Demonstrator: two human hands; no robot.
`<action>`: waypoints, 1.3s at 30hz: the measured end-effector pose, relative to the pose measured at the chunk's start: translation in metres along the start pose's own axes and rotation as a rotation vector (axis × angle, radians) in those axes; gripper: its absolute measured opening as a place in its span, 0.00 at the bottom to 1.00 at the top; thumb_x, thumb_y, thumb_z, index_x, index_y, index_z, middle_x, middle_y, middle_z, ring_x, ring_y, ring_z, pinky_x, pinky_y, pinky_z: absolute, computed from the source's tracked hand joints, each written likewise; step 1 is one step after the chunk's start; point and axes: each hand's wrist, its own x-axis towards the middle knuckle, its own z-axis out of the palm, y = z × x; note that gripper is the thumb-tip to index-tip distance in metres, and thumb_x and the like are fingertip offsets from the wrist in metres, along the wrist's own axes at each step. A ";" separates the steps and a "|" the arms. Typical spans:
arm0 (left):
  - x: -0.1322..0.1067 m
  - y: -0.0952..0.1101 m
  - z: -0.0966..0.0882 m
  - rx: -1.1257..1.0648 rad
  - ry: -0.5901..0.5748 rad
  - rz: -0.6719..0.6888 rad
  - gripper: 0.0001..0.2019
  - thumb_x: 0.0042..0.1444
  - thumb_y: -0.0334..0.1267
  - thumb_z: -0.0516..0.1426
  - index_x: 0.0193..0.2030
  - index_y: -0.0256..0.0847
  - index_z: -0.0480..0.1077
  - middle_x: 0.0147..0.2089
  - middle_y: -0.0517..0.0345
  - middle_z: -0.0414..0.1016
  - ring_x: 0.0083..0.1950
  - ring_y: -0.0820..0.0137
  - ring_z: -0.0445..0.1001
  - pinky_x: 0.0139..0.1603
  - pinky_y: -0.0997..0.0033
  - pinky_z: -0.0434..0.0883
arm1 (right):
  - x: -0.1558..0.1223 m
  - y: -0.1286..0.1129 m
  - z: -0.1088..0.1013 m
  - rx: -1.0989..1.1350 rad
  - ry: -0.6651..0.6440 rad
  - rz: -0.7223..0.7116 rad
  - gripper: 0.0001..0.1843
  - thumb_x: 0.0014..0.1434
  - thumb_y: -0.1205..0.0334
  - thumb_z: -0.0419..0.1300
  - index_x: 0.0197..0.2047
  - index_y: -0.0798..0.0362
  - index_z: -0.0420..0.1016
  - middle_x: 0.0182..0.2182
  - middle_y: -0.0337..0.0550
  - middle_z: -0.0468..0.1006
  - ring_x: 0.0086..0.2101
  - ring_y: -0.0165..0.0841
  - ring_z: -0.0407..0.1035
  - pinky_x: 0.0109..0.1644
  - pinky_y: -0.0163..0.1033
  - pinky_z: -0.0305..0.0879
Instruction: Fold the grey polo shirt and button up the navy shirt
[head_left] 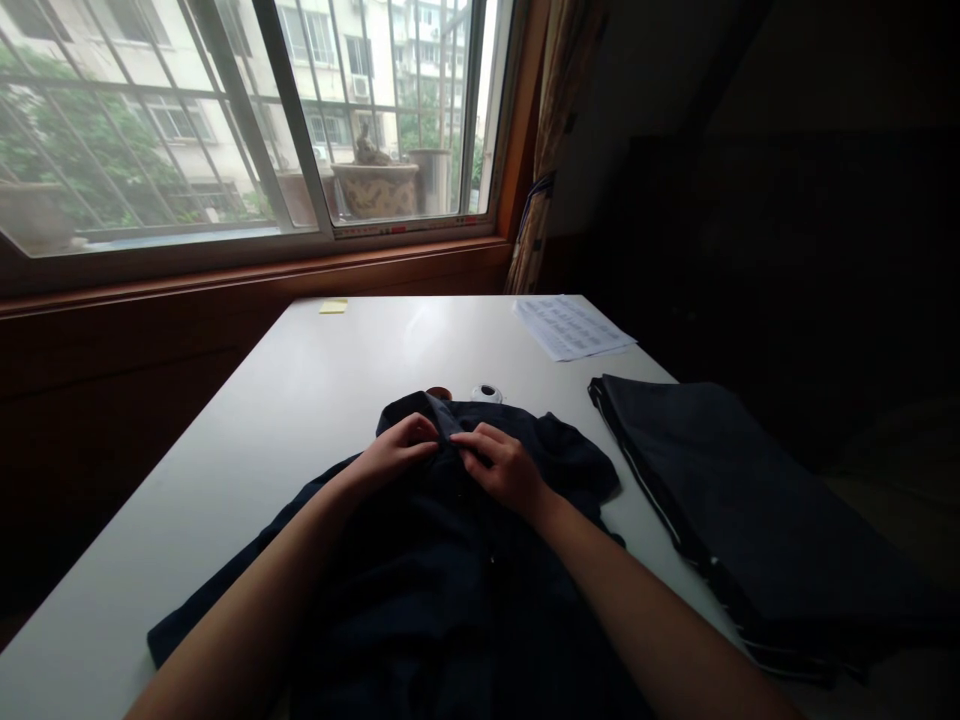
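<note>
A dark navy shirt (420, 560) lies front up on the white table, its collar at the far end and one sleeve spread to the left. My left hand (401, 447) pinches the cloth just below the collar. Close beside it, my right hand (499, 462) has thumb and forefinger closed on the same spot of the shirt's front opening. Whatever small part sits between the fingertips is hidden. Small shiny spots, perhaps buttons, run down the front below my hands.
Beyond the collar sit a white round thing with a dark centre (487, 394) and a reddish-brown round thing (439, 394). Folded dark cloth (720, 480) lies along the right edge. Printed papers (574, 328) and a yellow sticky note (334, 306) lie at the table's (247, 420) far side.
</note>
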 end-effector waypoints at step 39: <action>-0.005 0.013 0.007 0.202 0.066 0.007 0.15 0.53 0.51 0.63 0.38 0.41 0.75 0.39 0.56 0.77 0.42 0.64 0.74 0.44 0.68 0.71 | 0.006 0.001 0.000 0.106 -0.068 0.155 0.08 0.62 0.58 0.62 0.42 0.48 0.81 0.36 0.42 0.82 0.37 0.35 0.76 0.45 0.40 0.69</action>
